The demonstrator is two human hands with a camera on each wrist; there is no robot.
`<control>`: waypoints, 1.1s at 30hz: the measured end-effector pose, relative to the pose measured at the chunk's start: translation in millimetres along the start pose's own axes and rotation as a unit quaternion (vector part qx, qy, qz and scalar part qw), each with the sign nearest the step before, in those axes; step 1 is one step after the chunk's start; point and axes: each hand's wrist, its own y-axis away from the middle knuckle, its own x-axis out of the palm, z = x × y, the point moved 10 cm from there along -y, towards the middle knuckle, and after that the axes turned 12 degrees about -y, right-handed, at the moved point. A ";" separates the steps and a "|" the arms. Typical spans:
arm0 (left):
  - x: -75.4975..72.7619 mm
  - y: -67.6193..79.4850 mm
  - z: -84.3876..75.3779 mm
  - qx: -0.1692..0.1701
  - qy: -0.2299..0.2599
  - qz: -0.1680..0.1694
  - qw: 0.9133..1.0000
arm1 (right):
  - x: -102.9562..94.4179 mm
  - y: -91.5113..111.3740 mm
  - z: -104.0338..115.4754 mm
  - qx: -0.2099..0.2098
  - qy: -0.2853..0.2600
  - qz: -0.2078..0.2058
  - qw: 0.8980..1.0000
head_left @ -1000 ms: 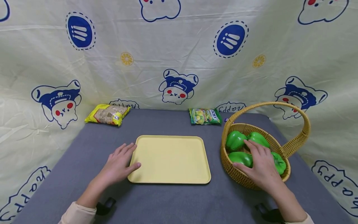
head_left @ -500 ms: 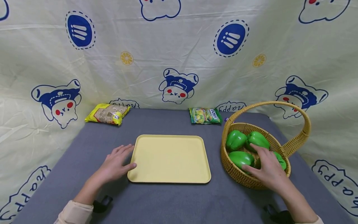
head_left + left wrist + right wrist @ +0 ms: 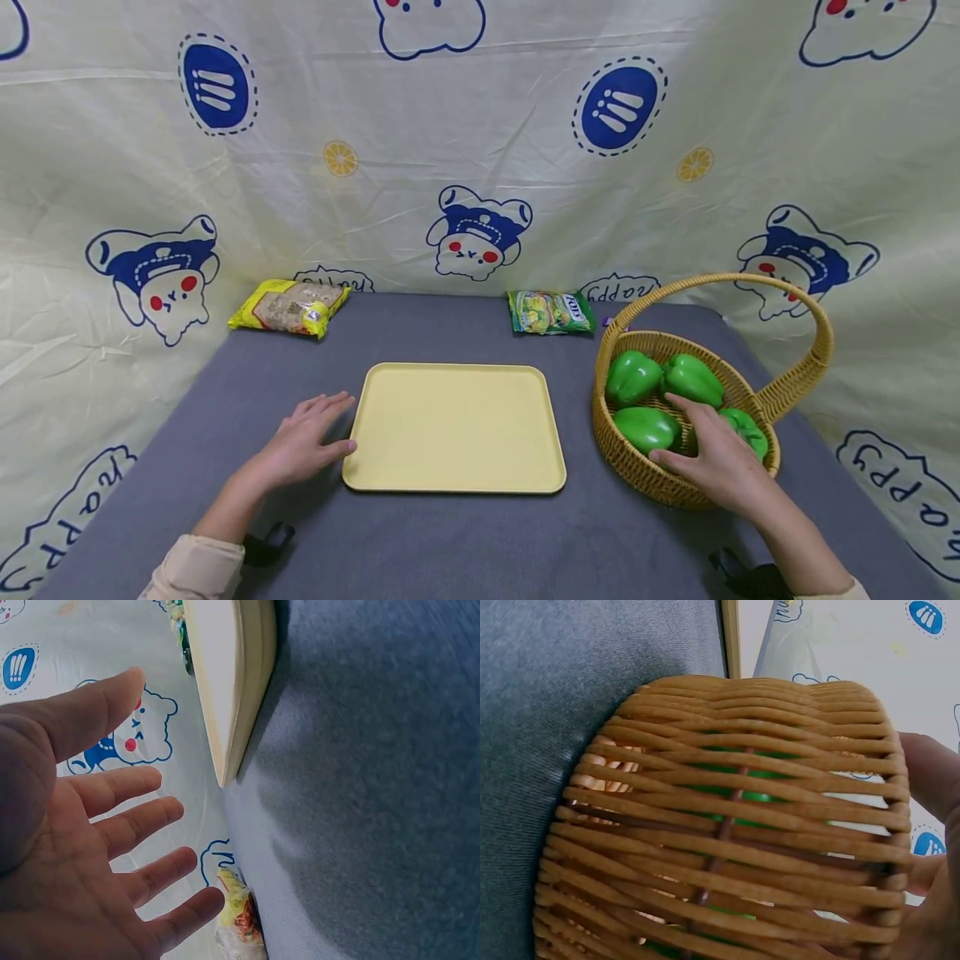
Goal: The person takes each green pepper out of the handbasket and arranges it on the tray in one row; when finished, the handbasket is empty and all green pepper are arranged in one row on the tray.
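Observation:
My left hand (image 3: 303, 442) hovers at the left edge of a pale yellow rectangular tray (image 3: 457, 429), fingers spread, holding nothing. In the left wrist view its palm and fingers (image 3: 124, 825) show beside the tray's edge (image 3: 238, 690). My right hand (image 3: 723, 462) is over the front right of a wicker basket (image 3: 626, 454), thumb and forefinger spread apart. Several green bell peppers (image 3: 647, 429) lie in the basket, one partly behind the hand. In the right wrist view the woven wall (image 3: 727, 802) hides most of the fingers; green shows through its gaps.
A tall arched handle (image 3: 813, 333) rises over the basket's right side. At the table's back lie a yellow snack bag (image 3: 288, 307) on the left and a green snack packet (image 3: 550, 312) nearer the middle. A printed white cloth (image 3: 480, 108) hangs behind the grey table (image 3: 465, 550).
My left hand has drawn back slightly leftward from over the tray's edge. The right hand has shifted a little right and toward me over the basket, uncovering more of the peppers.

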 end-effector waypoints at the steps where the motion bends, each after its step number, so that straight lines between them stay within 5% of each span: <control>1: 0.0 -0.3 0.6 0.001 0.000 -0.001 1.000 | 0.8 -0.2 -0.9 0.002 -0.002 0.003 1.000; 15: 4.9 -4.3 8.8 0.041 0.016 0.006 0.999 | 8.2 -4.1 -7.1 -0.009 -0.001 0.017 1.000; 27: 23.8 -5.7 14.8 0.053 0.048 0.082 0.994 | 11.7 -5.6 -9.1 -0.015 -0.007 0.028 0.999; 33: 28.5 -5.7 15.6 0.061 0.057 0.094 0.992 | 12.8 -6.7 -10.3 -0.014 -0.007 0.033 0.999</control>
